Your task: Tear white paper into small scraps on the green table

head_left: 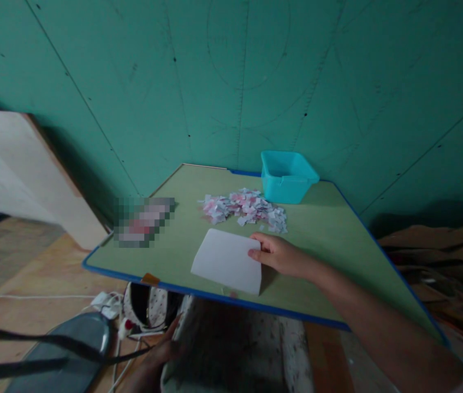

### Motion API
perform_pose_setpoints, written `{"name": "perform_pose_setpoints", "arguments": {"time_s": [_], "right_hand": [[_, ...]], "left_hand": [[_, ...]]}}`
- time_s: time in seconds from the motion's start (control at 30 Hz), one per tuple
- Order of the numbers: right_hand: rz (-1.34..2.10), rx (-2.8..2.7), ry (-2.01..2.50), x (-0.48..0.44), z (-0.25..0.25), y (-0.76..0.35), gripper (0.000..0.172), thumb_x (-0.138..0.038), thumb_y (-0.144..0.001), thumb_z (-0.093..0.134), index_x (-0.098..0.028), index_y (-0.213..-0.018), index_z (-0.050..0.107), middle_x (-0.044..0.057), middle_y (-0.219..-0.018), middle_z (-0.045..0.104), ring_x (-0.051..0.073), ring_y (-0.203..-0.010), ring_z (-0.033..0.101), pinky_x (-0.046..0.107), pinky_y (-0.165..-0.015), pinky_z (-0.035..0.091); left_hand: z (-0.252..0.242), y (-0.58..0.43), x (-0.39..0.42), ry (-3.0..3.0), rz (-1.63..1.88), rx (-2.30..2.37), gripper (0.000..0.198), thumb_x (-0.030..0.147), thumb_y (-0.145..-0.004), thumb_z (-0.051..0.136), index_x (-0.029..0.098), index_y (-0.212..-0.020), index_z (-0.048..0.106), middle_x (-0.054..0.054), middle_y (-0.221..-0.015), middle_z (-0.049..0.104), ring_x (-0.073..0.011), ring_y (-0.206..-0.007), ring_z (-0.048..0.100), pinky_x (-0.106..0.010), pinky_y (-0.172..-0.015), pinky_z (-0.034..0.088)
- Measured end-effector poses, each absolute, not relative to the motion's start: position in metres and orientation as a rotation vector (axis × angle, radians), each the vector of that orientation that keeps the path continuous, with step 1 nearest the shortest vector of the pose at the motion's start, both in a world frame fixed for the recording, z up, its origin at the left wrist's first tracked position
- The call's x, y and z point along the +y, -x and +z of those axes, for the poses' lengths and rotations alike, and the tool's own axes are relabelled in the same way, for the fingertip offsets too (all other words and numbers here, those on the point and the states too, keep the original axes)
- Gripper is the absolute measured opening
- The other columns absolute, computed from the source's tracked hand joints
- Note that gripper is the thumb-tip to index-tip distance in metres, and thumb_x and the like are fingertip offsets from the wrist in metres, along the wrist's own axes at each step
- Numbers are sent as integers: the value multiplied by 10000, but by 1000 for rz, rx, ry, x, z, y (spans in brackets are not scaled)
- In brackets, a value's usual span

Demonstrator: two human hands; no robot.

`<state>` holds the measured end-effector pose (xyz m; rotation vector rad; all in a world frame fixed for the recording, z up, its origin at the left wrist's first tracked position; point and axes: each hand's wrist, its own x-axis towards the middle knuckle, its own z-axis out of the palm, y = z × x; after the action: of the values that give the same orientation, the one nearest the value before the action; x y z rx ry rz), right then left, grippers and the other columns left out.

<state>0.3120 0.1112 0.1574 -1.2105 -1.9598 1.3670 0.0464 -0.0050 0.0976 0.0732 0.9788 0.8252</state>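
Note:
A white sheet of paper (226, 260) lies on the green table (330, 229) near its front edge. My right hand (277, 253) grips the sheet's right edge, thumb on top and fingers curled. Just beyond the sheet is a heap of small pink and white paper scraps (246, 206). A turquoise plastic tub (286, 176) stands behind the heap at the table's far edge. My left hand (165, 346) hangs below the table's front edge, resting on patterned cloth; its fingers are dim and partly hidden.
A blurred-out flat item (143, 220) lies at the table's left side. Under the table are a patterned bag (149, 307), white cables (108, 301) and a dark oval object (71, 349). Green walls close in behind; a wooden board (30, 174) leans at left.

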Motion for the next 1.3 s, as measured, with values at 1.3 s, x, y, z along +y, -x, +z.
{"name": "perform_pose_setpoints", "arguments": {"time_s": [1.3], "right_hand": [[1415, -1928, 1218, 105, 161, -302, 223, -354, -779, 473, -173, -906, 502, 30, -804, 590, 128, -695, 531, 230, -565, 393]], "left_hand": [[71, -37, -4, -103, 767, 953, 537, 114, -616, 550, 266, -1129, 496, 4, -791, 707, -248, -641, 641, -338, -613, 444]]}}
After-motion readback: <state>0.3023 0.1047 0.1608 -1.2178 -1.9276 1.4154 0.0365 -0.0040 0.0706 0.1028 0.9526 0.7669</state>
